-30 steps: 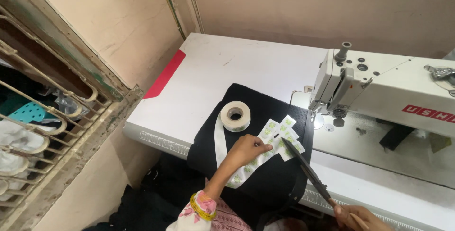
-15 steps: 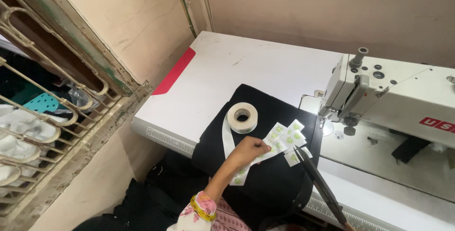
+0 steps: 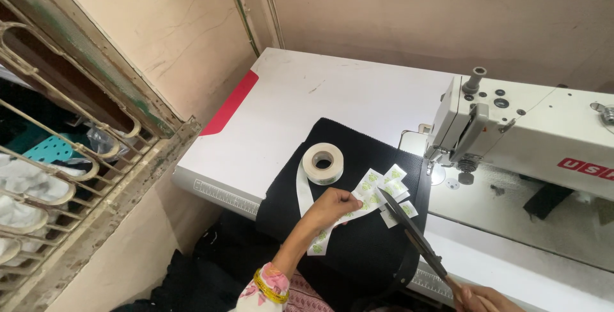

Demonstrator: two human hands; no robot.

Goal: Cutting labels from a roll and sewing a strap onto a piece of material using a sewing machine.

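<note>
My left hand (image 3: pixel 327 211) pinches a strip of white label tape (image 3: pixel 318 243) with small green prints, which trails from a white roll (image 3: pixel 323 163) lying on black fabric (image 3: pixel 358 254). My right hand (image 3: pixel 481 298), at the bottom edge, grips the handles of long dark scissors (image 3: pixel 409 235). The scissor blades point up-left and meet the tape just right of my left fingers. Several cut labels (image 3: pixel 390 190) lie on the fabric beside the blade tip.
The fabric lies on a white sewing table (image 3: pixel 307 101) with a red corner patch (image 3: pixel 230 104). A white sewing machine (image 3: pixel 531 133) stands at the right. A metal window grille (image 3: pixel 57 177) and beige walls are at the left and back.
The view has shifted, so the table and machine sit further right and lower. My left hand stays on the tape, and the scissors remain at it; my right hand has come back into view.
</note>
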